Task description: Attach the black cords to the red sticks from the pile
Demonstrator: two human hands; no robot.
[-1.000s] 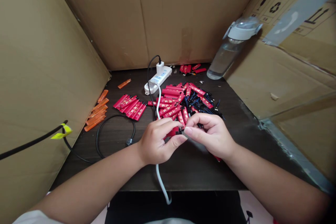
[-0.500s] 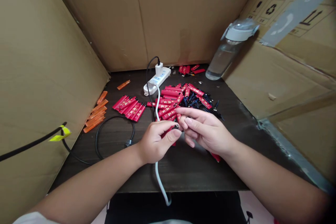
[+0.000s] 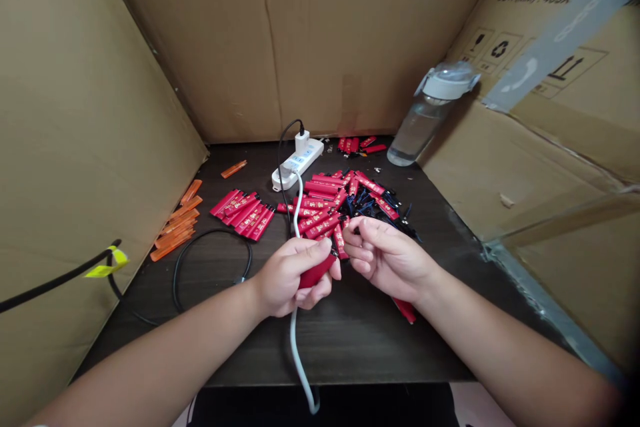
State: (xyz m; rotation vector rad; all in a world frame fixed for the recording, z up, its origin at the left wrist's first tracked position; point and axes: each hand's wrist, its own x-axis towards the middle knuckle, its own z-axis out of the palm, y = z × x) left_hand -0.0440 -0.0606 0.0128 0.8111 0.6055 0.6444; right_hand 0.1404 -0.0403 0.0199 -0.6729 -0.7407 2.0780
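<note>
My left hand (image 3: 295,277) is closed around a red lighter (image 3: 316,273), its small metal-and-black end pointing up and right past the thumb. Just to the right, my right hand (image 3: 387,253) pinches a tiny black part (image 3: 357,230) between thumb and forefinger, its other fingers curled. The two hands are apart. Beyond them lies a heap of red lighters (image 3: 320,203) with gold print. Beside that heap is a tangle of small black and blue parts (image 3: 367,203). Another red lighter (image 3: 405,310) shows partly below my right wrist.
A row of red lighters (image 3: 243,213) lies left, near orange translucent pieces (image 3: 177,223). A white power strip (image 3: 300,163) stands behind, its white cable (image 3: 296,340) running under my left hand. A water bottle (image 3: 423,117) leans at the right cardboard wall (image 3: 550,167).
My left hand has turned, showing more of the red lighter. My right hand has drawn slightly away from it, fingers now pinched on the black part. The view has tilted up a little.
</note>
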